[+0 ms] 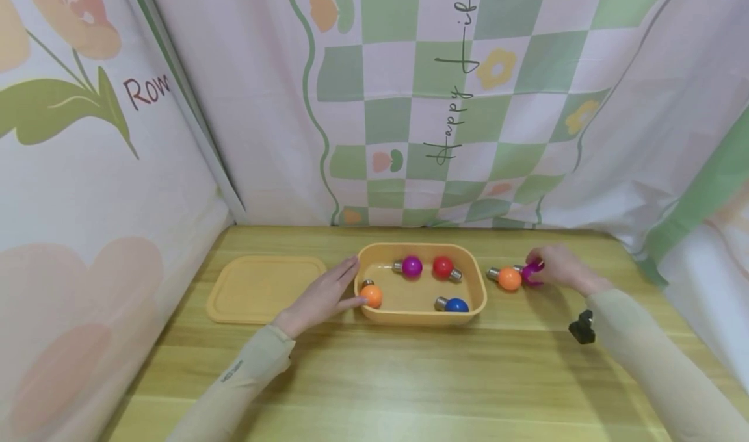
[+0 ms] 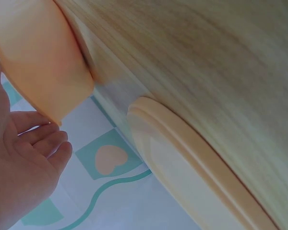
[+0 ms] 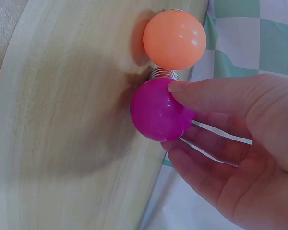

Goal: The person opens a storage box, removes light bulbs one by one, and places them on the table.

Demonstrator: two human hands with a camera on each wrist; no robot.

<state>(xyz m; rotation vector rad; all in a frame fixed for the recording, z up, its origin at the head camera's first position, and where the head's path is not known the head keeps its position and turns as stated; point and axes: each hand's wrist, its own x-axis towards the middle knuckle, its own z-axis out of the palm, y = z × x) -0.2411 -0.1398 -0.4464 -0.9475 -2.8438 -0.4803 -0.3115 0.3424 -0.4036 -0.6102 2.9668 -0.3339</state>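
Observation:
My right hand pinches a purple light bulb by its round globe, thumb on one side and fingers on the other. Its metal screw base points at an orange bulb beside it on the table. At the left end of a yellow plastic box, my left hand rests its fingers against the rim, the thumb by the front left corner. Inside the box lie a purple bulb, a red bulb, a blue bulb and another orange bulb.
A flat yellow lid lies on the wooden table left of the box, partly behind my left hand. A checked cloth curtain hangs along the table's back edge. A black device sits at the right wrist.

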